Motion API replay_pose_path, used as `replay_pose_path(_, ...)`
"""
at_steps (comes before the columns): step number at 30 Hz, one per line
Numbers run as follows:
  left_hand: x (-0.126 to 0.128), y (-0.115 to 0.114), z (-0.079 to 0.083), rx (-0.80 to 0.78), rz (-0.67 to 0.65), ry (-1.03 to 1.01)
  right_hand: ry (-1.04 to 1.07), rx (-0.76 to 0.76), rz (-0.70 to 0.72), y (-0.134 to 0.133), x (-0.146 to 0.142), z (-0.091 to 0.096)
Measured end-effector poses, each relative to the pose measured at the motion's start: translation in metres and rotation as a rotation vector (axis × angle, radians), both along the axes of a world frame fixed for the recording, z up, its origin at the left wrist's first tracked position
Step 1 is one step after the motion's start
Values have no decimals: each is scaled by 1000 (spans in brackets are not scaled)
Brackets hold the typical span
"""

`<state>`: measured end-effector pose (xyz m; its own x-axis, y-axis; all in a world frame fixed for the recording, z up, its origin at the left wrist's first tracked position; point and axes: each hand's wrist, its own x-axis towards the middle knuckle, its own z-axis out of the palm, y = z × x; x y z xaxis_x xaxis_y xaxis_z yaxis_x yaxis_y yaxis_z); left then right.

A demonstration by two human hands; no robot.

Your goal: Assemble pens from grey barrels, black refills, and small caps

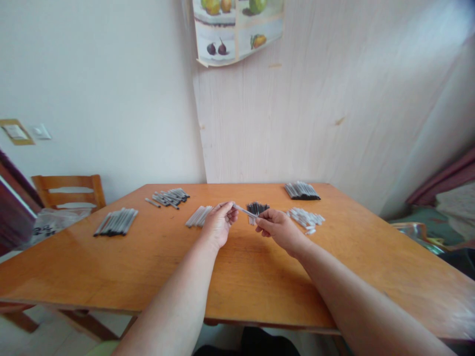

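Between my two hands, a slim translucent pen barrel (245, 211) is held slantwise above the table. My left hand (220, 220) pinches its upper left end, and my right hand (276, 225) grips the lower right end, fingers closed. Just behind my left hand lies a row of clear tubes (198, 216). Beyond the held piece, between the hands, is a bunch of thin dark-ended refills (257, 207). Right of my right hand, small white translucent caps (305, 217) lie in a loose heap.
Black-ended pens (116, 222) lie in a row at the left, with a looser pile of pens (168, 198) farther back. Another pen stack (302, 190) sits at the back right of the wooden table (166, 269). A chair (70, 190) stands at the left, and a wall rises behind.
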<state>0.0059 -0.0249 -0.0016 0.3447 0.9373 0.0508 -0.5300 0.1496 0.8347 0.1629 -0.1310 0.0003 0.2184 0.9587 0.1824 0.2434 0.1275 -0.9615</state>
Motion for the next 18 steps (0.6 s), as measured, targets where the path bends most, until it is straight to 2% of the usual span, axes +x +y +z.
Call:
replay_pose_path(11, -1, -3, 3, -22, -94, -60, 93, -56, 27, 0, 0, 1)
replay_pose_path(18, 0, -4, 2, 13, -69, -26, 97, -57, 39, -1, -1, 1)
